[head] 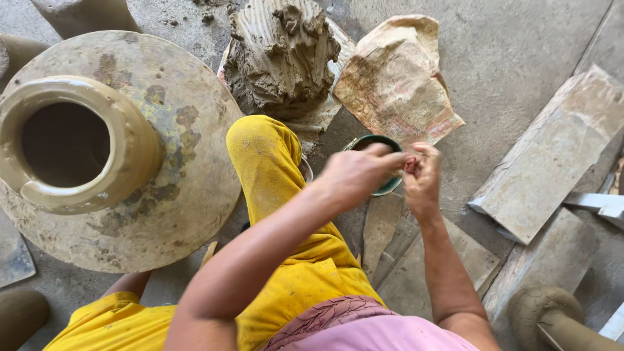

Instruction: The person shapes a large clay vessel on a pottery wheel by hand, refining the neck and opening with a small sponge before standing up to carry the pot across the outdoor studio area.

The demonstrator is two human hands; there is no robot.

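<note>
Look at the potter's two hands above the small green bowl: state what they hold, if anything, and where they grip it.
Both hands, left hand and right hand, pinch a small reddish piece between their fingertips; its kind cannot be told.

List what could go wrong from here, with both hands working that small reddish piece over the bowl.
The small reddish piece, pinched between the left hand and right hand, could slip into the dark bowl or onto the floor. The left forearm reaches across the yellow-clad knee close to the wet clay pot; a careless swing might dent its soft rim.
</note>
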